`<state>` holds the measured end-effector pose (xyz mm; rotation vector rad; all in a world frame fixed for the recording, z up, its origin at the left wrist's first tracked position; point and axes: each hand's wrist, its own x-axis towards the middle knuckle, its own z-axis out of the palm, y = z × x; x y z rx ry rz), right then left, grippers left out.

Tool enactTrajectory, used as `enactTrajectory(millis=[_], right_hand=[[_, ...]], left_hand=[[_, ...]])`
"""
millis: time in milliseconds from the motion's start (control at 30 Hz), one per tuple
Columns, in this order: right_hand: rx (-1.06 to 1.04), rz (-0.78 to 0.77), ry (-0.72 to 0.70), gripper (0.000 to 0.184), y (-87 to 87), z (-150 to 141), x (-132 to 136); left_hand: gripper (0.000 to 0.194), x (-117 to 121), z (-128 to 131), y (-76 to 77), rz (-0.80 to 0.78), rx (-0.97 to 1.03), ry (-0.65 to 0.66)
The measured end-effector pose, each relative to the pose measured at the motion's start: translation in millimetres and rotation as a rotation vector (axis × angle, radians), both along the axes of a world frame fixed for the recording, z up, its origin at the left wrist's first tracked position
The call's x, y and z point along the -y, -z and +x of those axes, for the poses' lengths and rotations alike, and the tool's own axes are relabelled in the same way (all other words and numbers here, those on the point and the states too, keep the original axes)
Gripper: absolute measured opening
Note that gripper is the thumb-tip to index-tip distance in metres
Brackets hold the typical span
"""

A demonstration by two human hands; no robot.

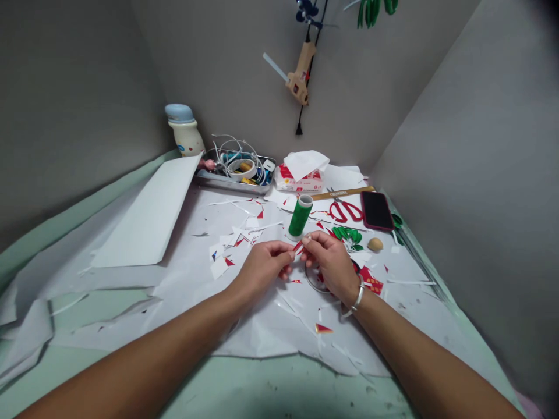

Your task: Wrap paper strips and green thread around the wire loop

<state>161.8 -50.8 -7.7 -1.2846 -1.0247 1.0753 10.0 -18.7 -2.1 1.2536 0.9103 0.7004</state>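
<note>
left hand (266, 260), right hand (331, 260): fingertips narrow, pinching small red strip (298, 246) | strip: centre, near side of green thread spool (300, 216) | red-and-white paper scraps (229, 262) cut; strip unfinished, seemingly mid-handling

Room over near paper (262, 334), 1 green spool (300, 217) (upright) farther back
</note>
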Motion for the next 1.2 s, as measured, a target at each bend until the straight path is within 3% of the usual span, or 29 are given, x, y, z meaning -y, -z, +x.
enactTrajectory(millis=[267,400,467,567,633,733,933,1200], right_hand=[[-0.001,0.009,-0.001,0.022,-3.0,-1.4,1.2],[-0.053,0.021,-0.033,0.032,-1.7,0.1,-0.2],[0.046,0.082,0.033,0.031,-2.2,-0.4,1.2],[0.428,0.255,0.166,0.015,-3.2,-2.9,5.7],[0.677,0.352,0.155,0.008,-2.5,-4.9,8.4],[0.881,0.405,0.095,0.006,0.8,-6.8,9.8],[0.972,0.385,0.085,0.008,4.3,-6.6,8.8],[1.012,0.366,0.081,0.009,4.1,-6.5,9.4]], left_hand=[[0.013,-0.9,0.2,2.9,-0.035,0.029,-0.014],[0.016,-2.6,-0.1,0.7,-0.08,0.086,-0.073],[0.017,-3.7,0.2,-0.6,-0.094,0.119,-0.102],[0.016,-4.5,0.8,-0.7,-0.106,0.173,-0.14],[0.014,-4.5,0.8,1.3,-0.098,0.191,-0.14],[0.011,-4.3,0.0,5.8,-0.043,0.172,-0.101],[0.014,-4.0,-1.5,9.3,-0.012,0.112,-0.09],[0.033,-0.7,-0.3,5.1,0.045,0.006,-0.072]])
